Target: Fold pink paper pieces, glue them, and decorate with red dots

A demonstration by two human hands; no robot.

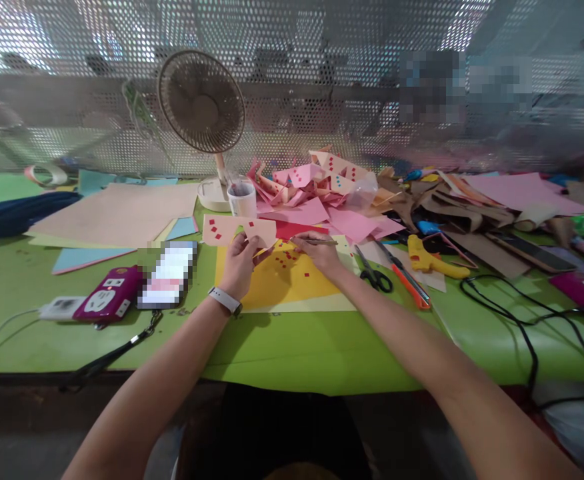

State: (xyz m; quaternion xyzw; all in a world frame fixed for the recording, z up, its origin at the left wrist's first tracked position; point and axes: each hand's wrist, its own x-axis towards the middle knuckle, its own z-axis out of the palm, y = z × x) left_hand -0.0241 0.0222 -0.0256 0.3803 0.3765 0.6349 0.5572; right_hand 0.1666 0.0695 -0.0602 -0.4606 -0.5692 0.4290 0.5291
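My left hand (242,259) is closed on a peach paper card (217,228) with small red diamonds on it, held tilted up above the yellow sheet. A small green patch shows at my fingertips. My right hand (318,252) pinches a slim pointed tool (328,242), whose exact kind I cannot make out; its tip points left, towards the card. Below both hands lies a yellow sheet (262,290) on a paler one, with loose red diamond pieces (285,260) scattered on it. A red sheet (299,230) lies just beyond.
Black-handled scissors (376,279), an orange cutter (409,285) and a yellow glue gun (435,260) lie right. Behind are a fan (202,100), a white cup (242,198) and heaped pink paper (317,212). Left are a phone (168,275) and a purple power strip (109,293).
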